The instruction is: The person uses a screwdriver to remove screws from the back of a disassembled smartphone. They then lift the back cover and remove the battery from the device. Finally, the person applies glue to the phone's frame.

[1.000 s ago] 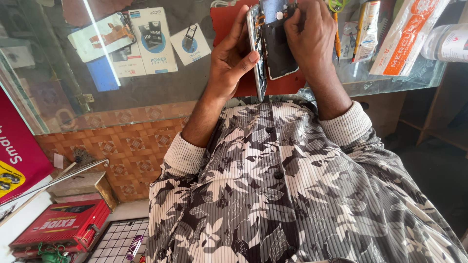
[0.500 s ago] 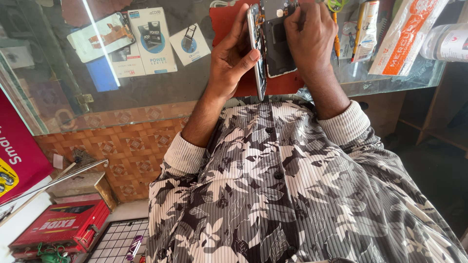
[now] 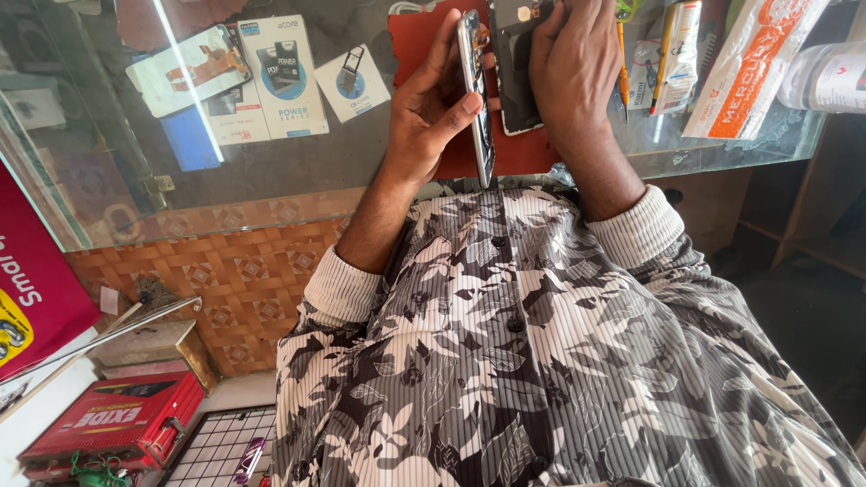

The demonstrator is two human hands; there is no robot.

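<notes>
My left hand [image 3: 426,110] holds a slim silver-edged phone body [image 3: 479,101] upright on its long edge, thumb on one side and fingers on the other. My right hand [image 3: 577,65] rests on top of a black phone part [image 3: 511,77] that lies flat on a red mat [image 3: 516,155]; its fingers press down on the part near the upper end. The two pieces are side by side and almost touching. What lies under my right palm is hidden. Both forearms come out of a grey leaf-patterned shirt with ribbed cuffs.
The mat lies on a glass counter [image 3: 298,167] with boxed accessories [image 3: 275,77] beneath the glass. A yellow-handled tool [image 3: 622,68], an orange and white packet [image 3: 753,63] and a white bottle [image 3: 830,77] sit at the right. A red box [image 3: 108,424] and wire grid [image 3: 221,446] are below left.
</notes>
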